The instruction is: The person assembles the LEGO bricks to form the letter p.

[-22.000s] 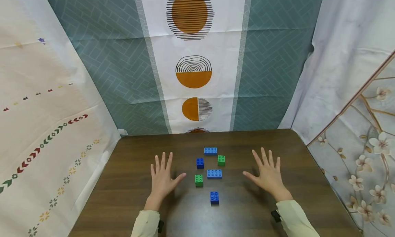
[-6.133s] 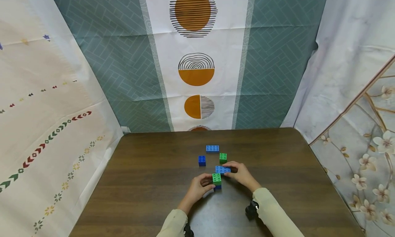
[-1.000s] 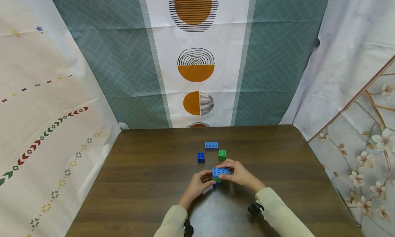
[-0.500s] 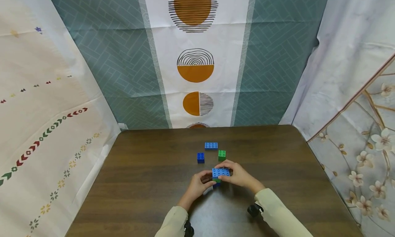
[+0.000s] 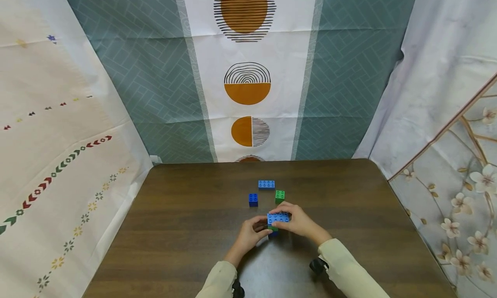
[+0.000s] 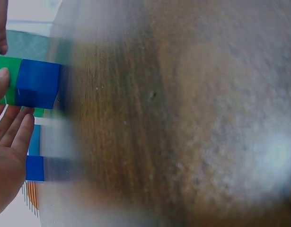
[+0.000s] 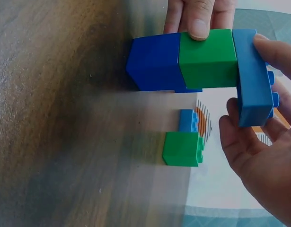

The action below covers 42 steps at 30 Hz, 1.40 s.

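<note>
L hand (image 5: 250, 235) pinches mid-tower green 2x2 brick (image 7: 209, 61), thumb on nr face, fingertips on far side; R hand (image 5: 298, 220) pinches top light-blue 2x4 brick (image 5: 278, 217) by its overhanging R end, thumb nr side, fingers far side; dk-blue 2x2 brick (image 7: 154, 64) is the base, under L thumb level; tower upright, just below & R of ctr in head view; 2x4/green seam looks closed in R wrist view, can't tell if fully pressed home.

Loose on brown table (image 5: 186, 207), ctr of frame: light-blue 2x4 spare (image 5: 266, 184); dk-blue 2x2 spare (image 5: 253, 199), lower L of it; green 2x2 spare (image 5: 280, 196), lower R, just above R fingers.

Hidden etc.: head view, green & base show only narrow front strips, R thumb covers part of 2x4; L wrist view, L hand & top 2x4 cut by L edge, tabletop blurred; R wrist view, blue sliver (image 7: 189, 90) behind tower, unclear which brick; pale sleeves (image 5: 219, 280) run off bottom edge, head view.
</note>
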{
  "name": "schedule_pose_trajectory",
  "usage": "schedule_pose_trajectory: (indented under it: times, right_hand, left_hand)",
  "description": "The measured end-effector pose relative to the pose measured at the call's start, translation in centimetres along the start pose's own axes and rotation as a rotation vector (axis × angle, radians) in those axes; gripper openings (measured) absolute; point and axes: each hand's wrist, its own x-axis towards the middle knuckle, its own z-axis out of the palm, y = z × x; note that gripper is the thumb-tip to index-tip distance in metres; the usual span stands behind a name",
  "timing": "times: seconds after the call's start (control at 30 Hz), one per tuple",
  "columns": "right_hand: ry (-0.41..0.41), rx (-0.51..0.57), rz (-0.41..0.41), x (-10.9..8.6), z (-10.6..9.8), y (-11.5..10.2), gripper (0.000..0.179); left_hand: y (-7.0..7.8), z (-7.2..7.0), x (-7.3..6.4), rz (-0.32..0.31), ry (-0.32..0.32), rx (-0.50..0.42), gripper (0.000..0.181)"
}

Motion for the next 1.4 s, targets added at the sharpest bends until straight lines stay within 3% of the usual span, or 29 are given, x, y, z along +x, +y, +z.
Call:
schedule_pose_trajectory:
  times: [0.37, 0.57, 0.73, 0.93, 1.2, 1.3, 1.4]
  right_hand:
    - [-0.01, 0.002, 0.04, 0.0, 0.0, 0.0, 0.031]
    - [-0.004, 0.006, 0.031, -0.2, 0.0, 0.1, 0.032]
    - [0.012, -0.007, 0.03, -0.2, -0.1, 0.0, 0.033]
    - [0.015, -0.006, 0.057, -0.4, 0.2, 0.1, 0.033]
    - [0.021, 0.025, 0.045, -0.4, 0.5, 0.4, 0.033]
    - [0.021, 0.031, 0.037, -0.4, 0.5, 0.6, 0.034]
    - [0.017, 0.041, 0.036, -0.3, 0.3, 0.7, 0.034]
  left_hand:
    - [0.5, 0.0, -0.1, -0.023, -0.001, -0.023, 0.035]
    - [1.0, 0.1, -0.1, -0.014, -0.002, -0.037, 0.036]
    - [0.8, 0.1, -0.1, -0.042, 0.005, -0.066, 0.038]
    - [0.8, 0.2, -0.4, -0.017, 0.014, -0.096, 0.038]
    - [3.5, -0.3, -1.1, 0.021, 0.018, -0.068, 0.033]
    - [3.5, -0.3, -1.1, 0.027, 0.017, -0.048, 0.033]
    - [2.6, -0.2, -0.7, 0.031, 0.019, -0.039, 0.034]
